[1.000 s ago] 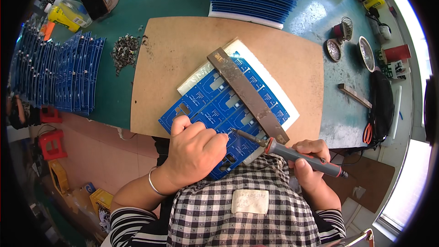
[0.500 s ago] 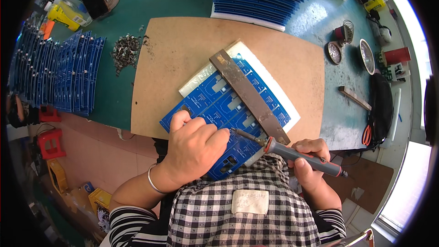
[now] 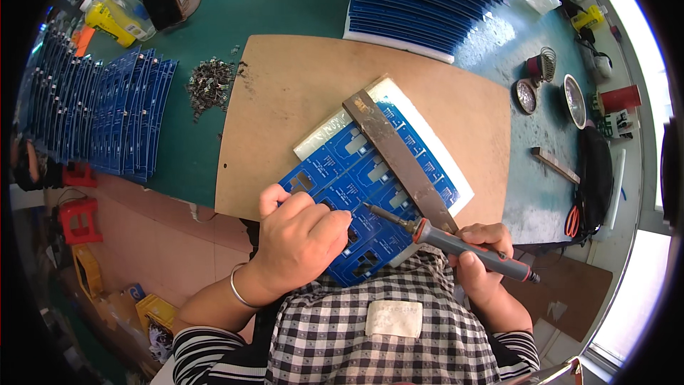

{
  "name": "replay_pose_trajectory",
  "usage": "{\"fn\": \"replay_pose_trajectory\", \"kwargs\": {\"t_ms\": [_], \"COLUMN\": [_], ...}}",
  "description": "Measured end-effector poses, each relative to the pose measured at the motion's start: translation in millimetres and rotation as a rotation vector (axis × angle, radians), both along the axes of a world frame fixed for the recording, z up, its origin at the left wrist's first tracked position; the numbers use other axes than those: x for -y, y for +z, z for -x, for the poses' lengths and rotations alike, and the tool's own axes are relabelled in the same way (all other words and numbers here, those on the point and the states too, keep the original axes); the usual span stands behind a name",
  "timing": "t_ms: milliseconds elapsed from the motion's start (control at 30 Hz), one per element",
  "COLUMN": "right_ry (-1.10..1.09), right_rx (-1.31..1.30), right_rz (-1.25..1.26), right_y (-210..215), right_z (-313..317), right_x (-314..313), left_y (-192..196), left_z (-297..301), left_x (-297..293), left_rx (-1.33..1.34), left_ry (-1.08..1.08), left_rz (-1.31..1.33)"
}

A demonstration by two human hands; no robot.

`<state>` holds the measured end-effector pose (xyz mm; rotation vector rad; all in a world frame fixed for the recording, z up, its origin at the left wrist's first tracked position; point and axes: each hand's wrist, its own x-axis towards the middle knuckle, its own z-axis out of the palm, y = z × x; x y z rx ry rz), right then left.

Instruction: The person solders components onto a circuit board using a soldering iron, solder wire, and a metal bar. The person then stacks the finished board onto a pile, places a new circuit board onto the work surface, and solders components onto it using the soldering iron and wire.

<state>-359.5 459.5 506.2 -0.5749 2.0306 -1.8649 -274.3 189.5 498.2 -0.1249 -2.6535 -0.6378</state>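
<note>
A blue circuit board panel (image 3: 335, 160) lies tilted on a white foam pad (image 3: 464, 202). Across it rests a brown metal bar (image 3: 402, 160). My right hand (image 3: 481, 260) is wrapped round the grey handle of a soldering iron (image 3: 456, 244); the iron's tip points left, at or just over the panel near my left fingertips. Over the panel's left part, my left hand (image 3: 303, 239) is closed, with thumb and forefinger pinched close to the panel. What they pinch, if anything, is too small to make out.
Under the foam lies a brown board (image 3: 278, 85). Upright blue panels stand in a rack (image 3: 420, 11) at the back and in rows (image 3: 128, 110) at the left. A pile of small parts (image 3: 209, 84) sits beside the board; a solder spool (image 3: 539, 66) and scissors (image 3: 572, 221) are at the right.
The iron's tip and my left fingertips have come slightly apart. The whole scene has shifted a little right and down in the picture; both hands keep their grip.
</note>
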Motion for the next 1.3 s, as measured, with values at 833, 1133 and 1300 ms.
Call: {"fn": "replay_pose_trajectory", "kwargs": {"t_ms": [833,1133,1300], "right_ry": [0.030,0.108,0.308], "right_rx": [-0.062,-0.083,-0.241], "right_rz": [-0.131,0.191,0.227], "right_y": [7,19,16], "right_z": [7,2,2], "right_x": [8,34,65], "left_y": [3,18,21], "left_z": [17,9,-1], "left_x": [7,7,-17], "left_rx": [0.049,-0.032,-0.030], "left_ry": [-0.049,-0.062,-0.315], "left_rz": [0.048,-0.276,-0.754]}}
